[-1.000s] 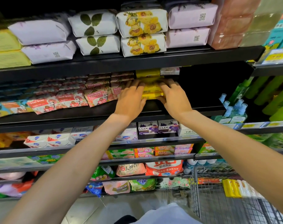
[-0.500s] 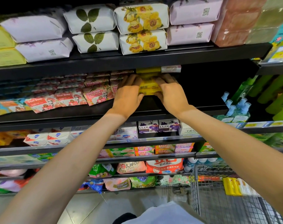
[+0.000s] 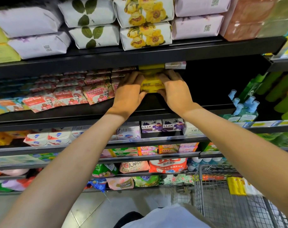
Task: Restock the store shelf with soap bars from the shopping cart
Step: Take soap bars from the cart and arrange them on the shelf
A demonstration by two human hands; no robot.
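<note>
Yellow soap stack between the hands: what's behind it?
More yellow soap bars show behind the held yellow soap stack, under the upper shelf. Left hand and right hand cover its sides; deeper is dark.

- The yellow soap bars (image 3: 152, 85) have shiny plastic wrap.
- The big packs (image 3: 145, 36) up top look like matt folded paper.
- The shelf (image 3: 205, 111) is smooth, dark metal.
- The shopping cart (image 3: 222, 208) is thin metal wire.
</note>
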